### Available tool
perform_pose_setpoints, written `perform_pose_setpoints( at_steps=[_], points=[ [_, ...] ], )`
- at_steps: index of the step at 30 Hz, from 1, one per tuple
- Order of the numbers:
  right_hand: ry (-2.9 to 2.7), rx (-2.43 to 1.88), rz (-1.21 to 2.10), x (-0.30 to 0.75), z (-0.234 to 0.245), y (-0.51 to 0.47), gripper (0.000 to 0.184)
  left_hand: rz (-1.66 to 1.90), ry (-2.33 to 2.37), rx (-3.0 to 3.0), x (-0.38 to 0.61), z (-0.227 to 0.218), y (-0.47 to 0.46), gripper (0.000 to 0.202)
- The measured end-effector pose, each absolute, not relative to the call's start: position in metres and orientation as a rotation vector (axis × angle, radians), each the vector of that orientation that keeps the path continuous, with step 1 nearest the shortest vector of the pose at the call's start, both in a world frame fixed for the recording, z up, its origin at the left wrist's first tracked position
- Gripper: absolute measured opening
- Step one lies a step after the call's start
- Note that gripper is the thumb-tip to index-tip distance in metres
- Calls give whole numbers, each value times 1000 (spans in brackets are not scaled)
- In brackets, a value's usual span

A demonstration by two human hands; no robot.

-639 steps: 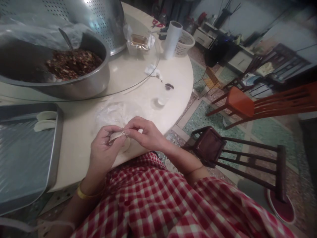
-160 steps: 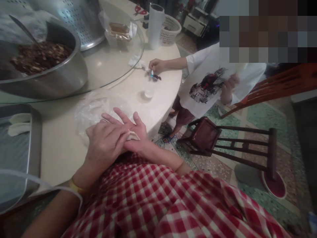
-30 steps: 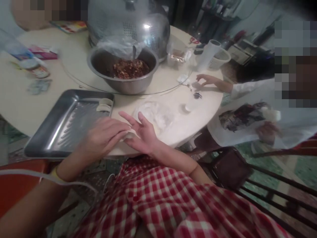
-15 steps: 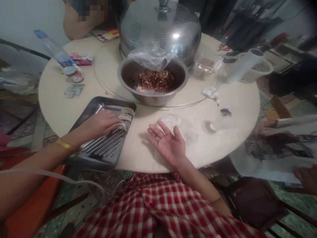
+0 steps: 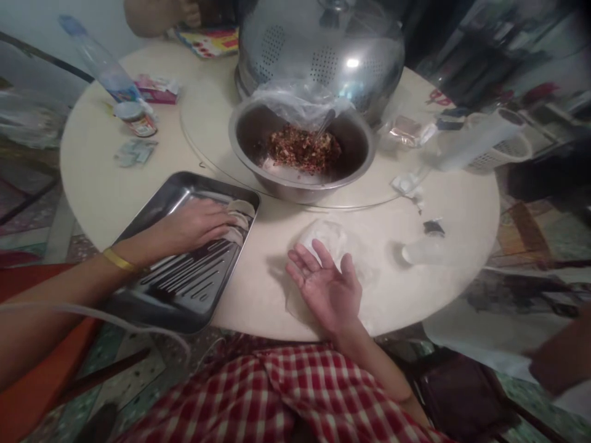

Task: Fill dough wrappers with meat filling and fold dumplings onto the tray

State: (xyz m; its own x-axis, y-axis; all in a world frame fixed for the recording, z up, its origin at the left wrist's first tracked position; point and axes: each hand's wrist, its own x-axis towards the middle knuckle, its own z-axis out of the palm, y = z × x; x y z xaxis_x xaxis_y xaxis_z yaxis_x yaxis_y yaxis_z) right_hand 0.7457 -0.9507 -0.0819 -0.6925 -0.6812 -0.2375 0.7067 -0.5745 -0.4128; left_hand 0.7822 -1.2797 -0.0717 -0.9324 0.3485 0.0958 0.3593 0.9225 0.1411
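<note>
My left hand (image 5: 196,224) lies flat in the steel tray (image 5: 184,289), fingers stretched out. Its fingertips touch the folded dumplings (image 5: 241,209) lined up in the tray's far corner. My right hand (image 5: 329,289) rests palm up and open on the round table's near edge, holding nothing. Just beyond its fingers sits a pile of round wrappers in clear plastic (image 5: 325,237). Behind that is a steel bowl (image 5: 258,178) of dark minced filling (image 5: 302,147) with a spoon standing in it.
A perforated steel dome (image 5: 318,46) stands behind the bowl. A bottle (image 5: 104,61), a can (image 5: 133,117) and packets lie far left. A white roll (image 5: 471,138), a basket (image 5: 514,147) and a small cup (image 5: 420,252) are at the right. Other people's arms show at top left (image 5: 157,12) and lower right (image 5: 558,363).
My hands parted: the left carried the folded dumpling over to the tray and set it beside the other two, while the right stayed open at the table edge. My view swung left.
</note>
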Motion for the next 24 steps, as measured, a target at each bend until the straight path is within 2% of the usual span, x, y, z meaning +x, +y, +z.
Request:
perform_pose_setpoints(
  at_steps=[6,13,19,24],
  points=[
    [634,65,-2275,747,-82,-949,43,-332,-3151,-226,798,-59,-1286,39],
    [725,106,-2275,748,-80,-949,41,-339,-3316,22,800,-66,-1270,31],
    [781,161,-2261,748,-78,-949,37,-235,-3221,-23,799,-86,-1273,37],
    [818,170,-2254,748,-80,-949,39,-228,-3129,-112,803,-83,-1278,29]
  ],
)
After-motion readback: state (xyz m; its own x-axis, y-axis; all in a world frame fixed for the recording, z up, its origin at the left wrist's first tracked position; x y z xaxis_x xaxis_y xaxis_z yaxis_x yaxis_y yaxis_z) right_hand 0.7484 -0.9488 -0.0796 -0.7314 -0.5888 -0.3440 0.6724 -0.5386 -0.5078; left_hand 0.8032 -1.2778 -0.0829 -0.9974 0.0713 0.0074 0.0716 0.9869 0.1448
